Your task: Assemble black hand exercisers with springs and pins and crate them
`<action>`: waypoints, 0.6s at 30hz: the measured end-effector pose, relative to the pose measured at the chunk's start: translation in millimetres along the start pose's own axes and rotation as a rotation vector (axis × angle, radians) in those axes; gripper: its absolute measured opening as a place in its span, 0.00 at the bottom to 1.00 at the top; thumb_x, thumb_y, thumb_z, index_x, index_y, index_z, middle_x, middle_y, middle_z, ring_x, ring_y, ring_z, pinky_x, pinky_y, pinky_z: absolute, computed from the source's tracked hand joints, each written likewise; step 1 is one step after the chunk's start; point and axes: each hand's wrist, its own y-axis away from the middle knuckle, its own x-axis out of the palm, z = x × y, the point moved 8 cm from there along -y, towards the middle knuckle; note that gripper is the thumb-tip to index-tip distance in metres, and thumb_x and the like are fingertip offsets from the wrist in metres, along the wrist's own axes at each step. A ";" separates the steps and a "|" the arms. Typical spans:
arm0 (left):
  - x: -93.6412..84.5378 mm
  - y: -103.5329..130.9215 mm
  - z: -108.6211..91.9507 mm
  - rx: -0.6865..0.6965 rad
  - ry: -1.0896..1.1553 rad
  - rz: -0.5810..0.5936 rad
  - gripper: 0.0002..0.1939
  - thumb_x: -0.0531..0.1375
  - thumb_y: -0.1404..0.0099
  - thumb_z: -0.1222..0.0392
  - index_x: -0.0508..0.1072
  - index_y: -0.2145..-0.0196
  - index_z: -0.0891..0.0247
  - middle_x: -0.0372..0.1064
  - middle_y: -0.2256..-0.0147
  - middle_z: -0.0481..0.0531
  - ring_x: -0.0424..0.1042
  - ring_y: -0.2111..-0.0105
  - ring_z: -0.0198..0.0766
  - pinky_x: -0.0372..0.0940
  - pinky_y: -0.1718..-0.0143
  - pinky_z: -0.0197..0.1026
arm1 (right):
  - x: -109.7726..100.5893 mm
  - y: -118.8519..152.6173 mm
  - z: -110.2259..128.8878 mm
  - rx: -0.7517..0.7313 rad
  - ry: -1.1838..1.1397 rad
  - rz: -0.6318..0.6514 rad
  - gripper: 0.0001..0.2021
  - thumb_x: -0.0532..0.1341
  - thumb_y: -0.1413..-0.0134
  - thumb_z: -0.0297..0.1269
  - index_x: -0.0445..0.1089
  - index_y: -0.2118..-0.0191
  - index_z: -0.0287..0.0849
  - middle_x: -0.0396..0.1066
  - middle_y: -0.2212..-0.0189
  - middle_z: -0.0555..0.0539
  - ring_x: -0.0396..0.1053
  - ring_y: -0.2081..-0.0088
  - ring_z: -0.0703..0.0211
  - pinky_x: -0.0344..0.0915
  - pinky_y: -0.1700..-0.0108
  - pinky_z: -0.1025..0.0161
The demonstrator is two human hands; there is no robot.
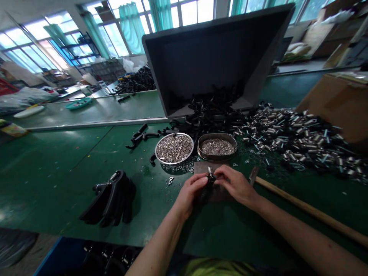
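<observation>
Between my hands is a small black part with a shiny metal cylinder [211,171] standing up from it. My left hand [192,191] is closed on its left side, thumb and fingers pressed together. On the other side, the fingers of my right hand [234,184] pinch at the part's right edge; anything smaller in them is hidden. Both hands are over a flat metal plate [200,167] on the green table. Just beyond the plate are a round dish of small metal pins [174,148] and an oval tin of tiny metal pieces [217,147].
A hammer [304,205] lies right of my right arm. Loose metal rings [170,180] are scattered near the dish. Stacked black handle-like parts [113,199] stand at left. A tipped grey bin [207,61] spills black parts behind; metal-and-black fittings [299,134] are heaped at right beside a cardboard box [336,103].
</observation>
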 end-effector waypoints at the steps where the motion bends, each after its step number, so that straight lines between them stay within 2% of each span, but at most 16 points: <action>1: 0.6 -2.0 -3.7 0.023 -0.110 0.021 0.23 0.65 0.48 0.53 0.73 0.56 0.67 0.73 0.62 0.55 0.71 0.63 0.40 0.63 0.60 0.39 | 1.1 2.2 -0.1 -0.091 0.089 0.003 0.04 0.54 0.41 0.29 0.66 0.64 0.41 0.70 0.70 0.47 0.68 0.67 0.61 0.62 0.66 0.65; 3: 3.1 -4.6 -10.2 0.094 -0.412 0.054 0.26 0.67 0.50 0.52 0.72 0.54 0.66 0.72 0.59 0.56 0.70 0.59 0.43 0.62 0.56 0.43 | 8.3 9.3 1.9 -0.300 0.314 0.027 0.07 0.52 0.39 0.30 0.66 0.65 0.40 0.70 0.72 0.47 0.66 0.69 0.61 0.59 0.67 0.64; 5: 8.7 -3.2 -15.5 0.225 -0.792 0.059 0.30 0.67 0.51 0.50 0.70 0.51 0.63 0.71 0.57 0.56 0.68 0.57 0.46 0.61 0.53 0.47 | 17.0 16.9 2.6 -0.451 0.517 0.051 0.11 0.50 0.38 0.30 0.67 0.68 0.40 0.68 0.76 0.48 0.63 0.73 0.61 0.54 0.70 0.63; 8: 23.9 6.7 -13.4 0.446 -1.277 0.069 0.32 0.66 0.49 0.47 0.67 0.49 0.63 0.70 0.56 0.57 0.66 0.55 0.50 0.60 0.52 0.51 | 21.5 22.3 2.3 -0.505 0.659 0.110 0.13 0.50 0.37 0.30 0.68 0.70 0.40 0.67 0.78 0.49 0.61 0.74 0.61 0.51 0.70 0.62; 10: 31.4 13.2 -5.3 0.521 -1.438 0.093 0.32 0.65 0.47 0.48 0.65 0.48 0.64 0.70 0.57 0.57 0.65 0.55 0.50 0.60 0.52 0.53 | 13.6 25.1 -0.6 -0.434 0.678 0.158 0.11 0.51 0.37 0.32 0.68 0.68 0.41 0.68 0.75 0.48 0.63 0.71 0.60 0.52 0.69 0.62; 13: 28.3 16.4 -0.2 0.528 -1.472 0.010 0.31 0.67 0.50 0.49 0.65 0.51 0.63 0.69 0.57 0.55 0.65 0.56 0.48 0.61 0.53 0.50 | -19.0 40.7 -18.5 -0.180 0.692 0.165 0.10 0.52 0.37 0.37 0.69 0.63 0.41 0.71 0.69 0.45 0.65 0.65 0.57 0.55 0.67 0.62; 16: 20.2 13.9 -0.9 0.470 -1.463 -0.093 0.29 0.69 0.54 0.48 0.67 0.57 0.61 0.68 0.58 0.54 0.65 0.57 0.47 0.63 0.56 0.48 | -59.3 79.2 -51.9 0.134 0.780 0.137 0.13 0.52 0.39 0.44 0.67 0.61 0.41 0.69 0.67 0.43 0.65 0.64 0.53 0.57 0.68 0.61; 18: 19.1 11.7 -2.0 0.448 -1.479 -0.105 0.28 0.70 0.56 0.47 0.68 0.59 0.61 0.67 0.59 0.54 0.65 0.58 0.47 0.63 0.57 0.47 | -76.2 108.7 -73.2 0.286 0.870 0.153 0.15 0.51 0.40 0.48 0.66 0.64 0.41 0.66 0.70 0.43 0.64 0.67 0.51 0.57 0.70 0.60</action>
